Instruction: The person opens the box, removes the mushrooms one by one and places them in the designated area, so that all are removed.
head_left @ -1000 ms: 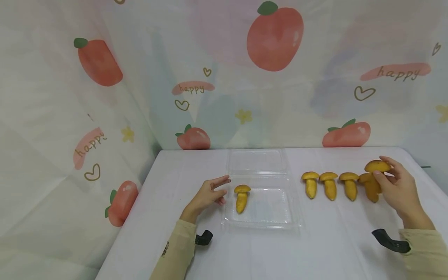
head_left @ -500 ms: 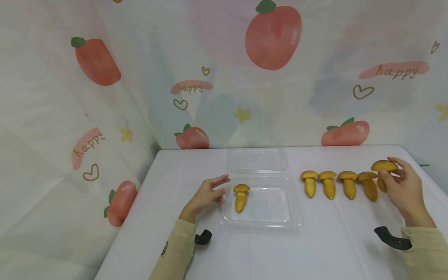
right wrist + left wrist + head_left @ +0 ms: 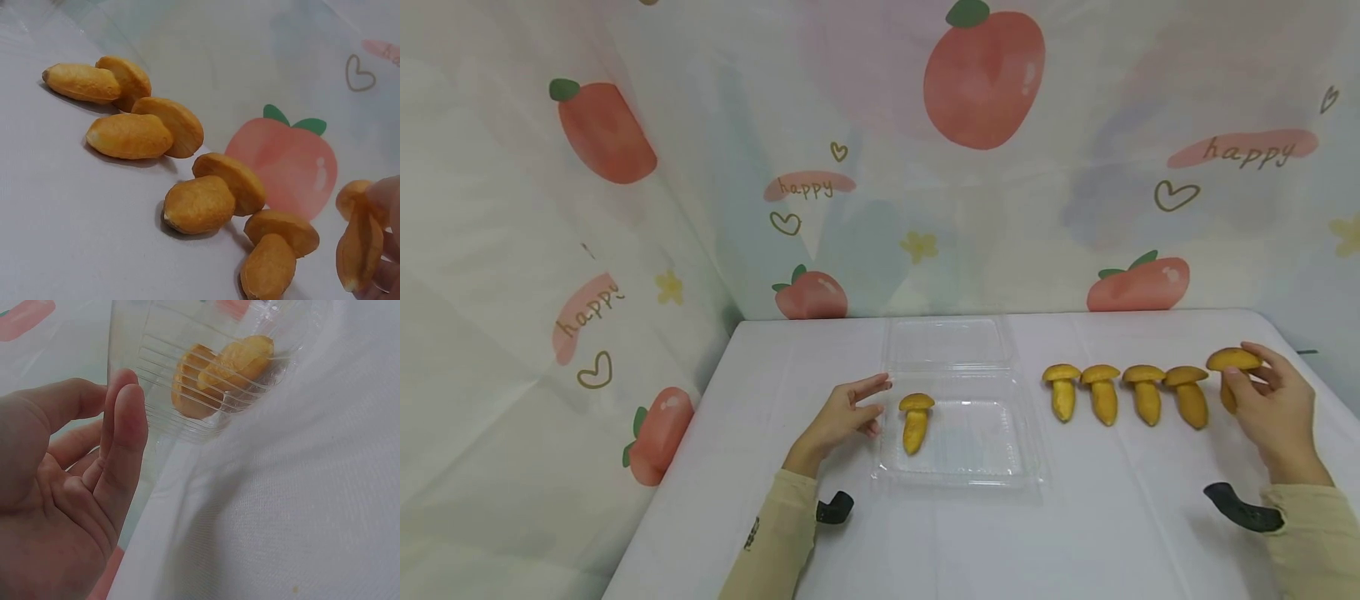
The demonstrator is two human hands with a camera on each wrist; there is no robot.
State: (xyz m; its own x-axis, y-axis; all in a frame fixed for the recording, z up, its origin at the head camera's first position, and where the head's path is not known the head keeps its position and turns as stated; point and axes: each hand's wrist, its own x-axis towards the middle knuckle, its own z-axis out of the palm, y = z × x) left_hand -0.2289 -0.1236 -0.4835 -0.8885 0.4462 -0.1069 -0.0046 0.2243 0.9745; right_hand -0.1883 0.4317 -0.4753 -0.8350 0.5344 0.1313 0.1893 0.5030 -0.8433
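Gripped between thumb and fingers, a yellow mushroom (image 3: 1232,359) is in my right hand (image 3: 1276,408), at the right end of a row. Its stem (image 3: 359,250) points down in the right wrist view. Several similar mushrooms (image 3: 1147,393) lie to its left, caps away from me. Another mushroom (image 3: 915,423) lies in the left part of a clear plastic clamshell box (image 3: 1033,479), whose lid is folded back. At the box's left edge rests my left hand (image 3: 842,418), fingers extended and thumb apart; the left wrist view has its fingertips (image 3: 130,412) against the clear wall.
A white cloth (image 3: 970,550) covers the table. Behind it hangs a printed backdrop (image 3: 985,242) with peaches and hearts, and another stretch runs along the left. A black strap end (image 3: 1242,508) sticks out at the right wrist, another (image 3: 835,507) at the left.
My right hand has moved right with its mushroom, from over the row's last mushroom to beside it, and slightly lower. The left hand has stayed at the box.
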